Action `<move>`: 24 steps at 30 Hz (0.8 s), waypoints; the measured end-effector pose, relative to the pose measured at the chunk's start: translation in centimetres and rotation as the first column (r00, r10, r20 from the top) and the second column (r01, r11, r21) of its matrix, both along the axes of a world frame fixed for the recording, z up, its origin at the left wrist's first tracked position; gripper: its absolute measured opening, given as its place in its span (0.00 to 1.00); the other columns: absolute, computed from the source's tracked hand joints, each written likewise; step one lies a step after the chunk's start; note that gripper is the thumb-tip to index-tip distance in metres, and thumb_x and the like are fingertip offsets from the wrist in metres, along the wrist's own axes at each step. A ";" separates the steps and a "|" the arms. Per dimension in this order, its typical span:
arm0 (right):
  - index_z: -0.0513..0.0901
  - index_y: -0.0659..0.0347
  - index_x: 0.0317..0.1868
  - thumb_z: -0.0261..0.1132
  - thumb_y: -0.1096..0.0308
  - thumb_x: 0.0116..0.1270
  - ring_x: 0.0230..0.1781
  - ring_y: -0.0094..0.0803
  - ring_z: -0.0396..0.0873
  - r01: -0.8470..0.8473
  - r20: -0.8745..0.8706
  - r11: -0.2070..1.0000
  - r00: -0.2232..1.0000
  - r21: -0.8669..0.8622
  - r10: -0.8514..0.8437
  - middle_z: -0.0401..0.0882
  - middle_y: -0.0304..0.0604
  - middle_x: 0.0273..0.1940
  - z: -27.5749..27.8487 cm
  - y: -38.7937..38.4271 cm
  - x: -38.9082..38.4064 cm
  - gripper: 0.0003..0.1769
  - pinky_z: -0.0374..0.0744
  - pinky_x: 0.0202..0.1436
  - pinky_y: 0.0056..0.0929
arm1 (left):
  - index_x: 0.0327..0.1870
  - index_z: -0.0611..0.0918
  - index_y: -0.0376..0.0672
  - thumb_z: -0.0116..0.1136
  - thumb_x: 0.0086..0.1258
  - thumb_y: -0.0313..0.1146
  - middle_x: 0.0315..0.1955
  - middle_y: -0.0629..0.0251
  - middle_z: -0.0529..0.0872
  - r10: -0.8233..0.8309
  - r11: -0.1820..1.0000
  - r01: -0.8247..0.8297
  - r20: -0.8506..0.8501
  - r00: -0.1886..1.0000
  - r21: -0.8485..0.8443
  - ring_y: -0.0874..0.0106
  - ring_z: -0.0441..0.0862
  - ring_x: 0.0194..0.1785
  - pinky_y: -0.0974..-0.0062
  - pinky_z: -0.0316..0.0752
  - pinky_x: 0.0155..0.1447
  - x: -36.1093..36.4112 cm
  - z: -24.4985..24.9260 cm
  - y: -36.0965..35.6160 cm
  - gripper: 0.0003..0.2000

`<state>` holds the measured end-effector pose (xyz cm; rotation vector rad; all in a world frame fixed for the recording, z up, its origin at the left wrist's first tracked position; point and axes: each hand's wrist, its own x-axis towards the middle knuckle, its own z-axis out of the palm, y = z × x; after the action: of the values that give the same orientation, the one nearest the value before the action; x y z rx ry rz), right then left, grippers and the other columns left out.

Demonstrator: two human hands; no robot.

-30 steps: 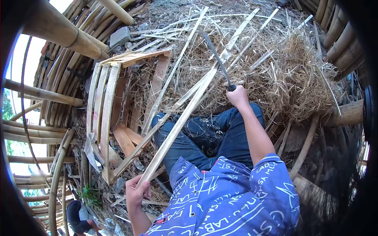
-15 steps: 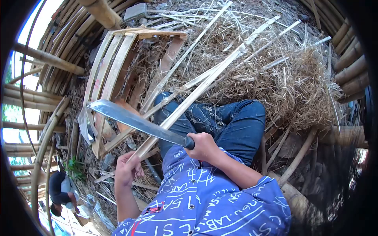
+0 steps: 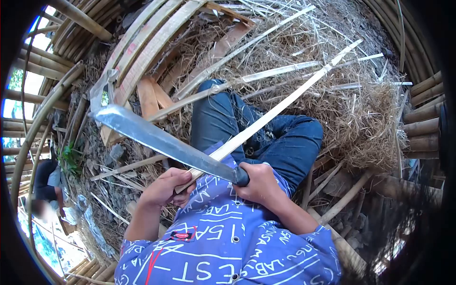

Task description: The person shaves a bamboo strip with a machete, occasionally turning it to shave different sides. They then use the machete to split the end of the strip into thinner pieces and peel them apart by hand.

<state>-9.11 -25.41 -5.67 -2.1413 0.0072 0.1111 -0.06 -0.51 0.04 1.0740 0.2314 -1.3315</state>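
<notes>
My right hand is closed round the dark handle of a machete, whose long wide blade points to the upper left. The blade crosses over a pale split-bamboo strip near its lower end. My left hand grips that end of the strip, thumb on top, just below the blade. From there the strip slants up to the right, over my crossed legs in dark trousers, and its far tip lies above the heap of shavings.
A slatted wooden crate stands at the upper left. Brown shavings are heaped beyond my legs, with several loose strips across them. Bamboo poles form walls on both sides. Another person is at the far left.
My left hand has moved up and right with the strip, close under the blade. The machete has shifted slightly down and right in view. My head view has turned.
</notes>
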 end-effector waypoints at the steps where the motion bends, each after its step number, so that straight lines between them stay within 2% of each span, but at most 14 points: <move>1: 0.81 0.59 0.30 0.69 0.60 0.46 0.26 0.52 0.81 0.017 -0.018 0.999 1.000 -0.041 -0.018 0.81 0.52 0.24 -0.2 -0.1 -0.5 0.14 0.79 0.33 0.49 | 0.28 0.75 0.37 0.47 0.78 0.45 0.10 0.74 0.67 -0.003 1.000 0.003 -0.006 1.000 0.024 0.81 0.61 0.10 0.79 0.64 0.19 -0.4 0.0 -0.1 0.21; 2: 0.81 0.59 0.30 0.69 0.60 0.46 0.26 0.52 0.81 0.010 -0.032 0.999 0.999 -0.044 -0.011 0.81 0.52 0.24 -0.4 -0.4 -1.1 0.14 0.79 0.33 0.49 | 0.28 0.75 0.38 0.48 0.78 0.45 0.10 0.74 0.66 -0.006 0.999 0.006 -0.008 1.000 0.050 0.81 0.61 0.10 0.79 0.65 0.20 -0.8 -0.1 -0.2 0.20; 3: 0.81 0.58 0.29 0.69 0.59 0.45 0.26 0.51 0.81 0.002 -0.069 0.991 0.998 -0.137 -0.011 0.81 0.51 0.23 -0.7 -0.9 -1.5 0.13 0.79 0.33 0.48 | 0.29 0.74 0.37 0.49 0.77 0.41 0.09 0.71 0.65 0.013 0.999 -0.011 -0.032 0.999 0.048 0.79 0.63 0.10 0.75 0.66 0.19 -1.2 -0.6 -0.3 0.18; 5: 0.82 0.56 0.27 0.69 0.58 0.43 0.24 0.49 0.81 0.012 -0.091 0.963 0.995 -0.268 -0.037 0.80 0.50 0.21 -1.9 -1.3 -2.5 0.13 0.79 0.31 0.46 | 0.29 0.74 0.38 0.49 0.78 0.43 0.09 0.73 0.64 0.003 0.998 0.002 -0.066 0.998 0.068 0.79 0.62 0.10 0.76 0.67 0.19 -2.3 -2.0 -0.5 0.18; 8: 0.81 0.56 0.27 0.68 0.59 0.43 0.23 0.49 0.81 0.070 -0.033 0.952 0.996 -0.299 -0.084 0.80 0.49 0.21 -2.6 -2.0 -3.8 0.12 0.79 0.31 0.46 | 0.30 0.72 0.41 0.47 0.79 0.45 0.08 0.76 0.62 -0.046 0.997 0.050 -0.083 0.996 0.056 0.79 0.61 0.09 0.76 0.68 0.20 -2.9 -2.3 -1.4 0.18; 10: 0.81 0.55 0.27 0.69 0.59 0.42 0.24 0.48 0.81 0.074 -0.067 0.949 0.993 -0.306 -0.099 0.80 0.49 0.21 -2.2 -2.5 -4.0 0.12 0.79 0.30 0.45 | 0.30 0.72 0.41 0.46 0.79 0.45 0.08 0.75 0.61 -0.032 0.999 0.035 -0.084 0.996 0.036 0.79 0.61 0.09 0.76 0.69 0.20 -3.0 -2.2 -1.4 0.18; 17: 0.81 0.55 0.27 0.69 0.63 0.39 0.25 0.48 0.81 0.136 -0.025 0.919 0.987 -0.370 -0.157 0.82 0.47 0.24 -2.5 -3.9 -4.3 0.12 0.78 0.30 0.42 | 0.32 0.71 0.40 0.48 0.78 0.46 0.08 0.76 0.60 -0.031 0.998 0.033 -0.026 0.999 0.052 0.80 0.61 0.09 0.76 0.69 0.21 -3.3 -2.4 -2.2 0.18; 21: 0.80 0.56 0.25 0.69 0.63 0.40 0.26 0.49 0.81 0.170 -0.006 0.906 0.982 -0.388 -0.187 0.81 0.48 0.24 -3.1 -5.1 -4.6 0.11 0.78 0.31 0.44 | 0.30 0.71 0.41 0.47 0.78 0.44 0.08 0.75 0.62 0.006 0.999 -0.005 -0.022 1.000 0.047 0.79 0.61 0.09 0.76 0.67 0.19 -2.8 -2.2 -2.1 0.17; 24: 0.78 0.57 0.24 0.70 0.63 0.41 0.27 0.51 0.81 0.197 -0.039 0.858 0.969 -0.473 -0.245 0.81 0.50 0.24 -3.9 -7.1 -5.1 0.12 0.78 0.33 0.45 | 0.31 0.71 0.40 0.47 0.78 0.44 0.08 0.75 0.62 -0.001 0.998 -0.001 0.040 0.999 0.069 0.80 0.61 0.09 0.77 0.68 0.19 -2.0 -1.9 -1.9 0.17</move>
<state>-14.19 -32.54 -9.60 -2.5976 0.3746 0.0849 -2.06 -2.44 -1.81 1.1582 0.2492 -1.3084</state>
